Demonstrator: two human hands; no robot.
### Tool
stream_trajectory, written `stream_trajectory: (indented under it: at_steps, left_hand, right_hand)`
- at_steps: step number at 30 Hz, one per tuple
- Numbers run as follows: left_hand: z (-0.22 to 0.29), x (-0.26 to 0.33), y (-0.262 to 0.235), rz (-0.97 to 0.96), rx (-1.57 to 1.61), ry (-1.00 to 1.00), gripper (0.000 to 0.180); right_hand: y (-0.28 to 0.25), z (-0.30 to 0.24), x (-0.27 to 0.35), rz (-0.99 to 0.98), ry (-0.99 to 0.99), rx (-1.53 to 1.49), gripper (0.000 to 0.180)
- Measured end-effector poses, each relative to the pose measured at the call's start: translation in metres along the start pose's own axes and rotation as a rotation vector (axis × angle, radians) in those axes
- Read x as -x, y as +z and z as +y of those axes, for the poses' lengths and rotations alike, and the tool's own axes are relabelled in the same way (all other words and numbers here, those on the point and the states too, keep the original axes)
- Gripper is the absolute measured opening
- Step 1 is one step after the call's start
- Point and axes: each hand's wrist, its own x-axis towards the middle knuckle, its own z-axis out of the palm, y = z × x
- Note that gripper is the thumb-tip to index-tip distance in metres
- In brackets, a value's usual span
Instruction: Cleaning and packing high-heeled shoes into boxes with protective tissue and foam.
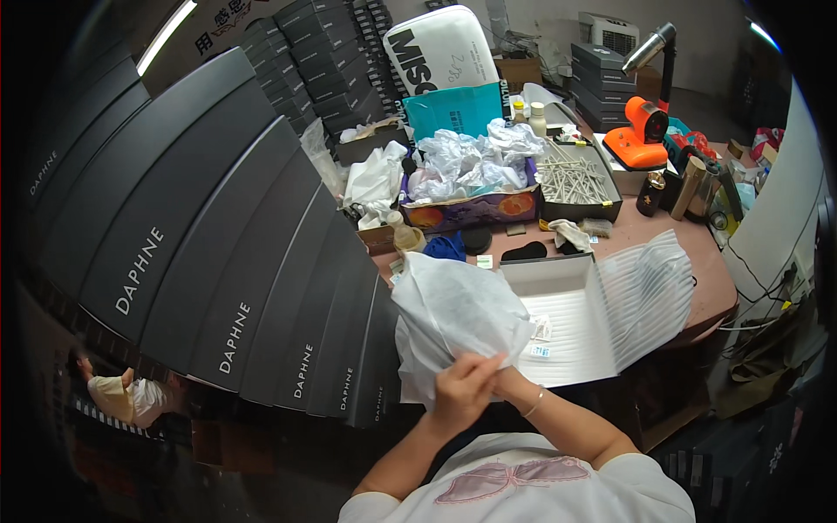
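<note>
A white, thin, cloth-like bag (458,305) bulges in front of me, and what it may hold is hidden. My left hand (465,388) is closed, its fingers pinching the near edge of the bag. My right hand (507,380) meets that same edge, with a thin bracelet (535,403) at its wrist. Its fingers are hidden behind the left hand and the bag. Just right of the bag, an open shoe box (597,370) lies lined with a white ribbed foam sheet (645,292) that spills over its right side. Small printed labels (540,329) rest inside the box.
Tall stacks of dark shoe boxes (200,253) crowd my left. Behind the open box stand a purple carton (471,213) of crumpled paper and a tray of white sticks (575,179). An orange device (641,139) stands at the back right of the pink table (658,231). Another person (131,397) sits far left.
</note>
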Motion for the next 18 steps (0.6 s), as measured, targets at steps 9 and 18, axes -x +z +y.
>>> stream_trajectory:
  at_steps: [9, 18]
  left_hand:
    - [0.013, 0.011, 0.006, 0.09, 0.06, 0.09, 0.012]
    - [0.037, 0.036, 0.025, -0.028, 0.183, 0.047, 0.018]
  right_hand:
    - [-0.03, 0.0, -0.005, 0.145, -0.373, 0.307, 0.051]
    - [-0.05, 0.042, -0.003, 0.139, -0.417, 0.509, 0.048]
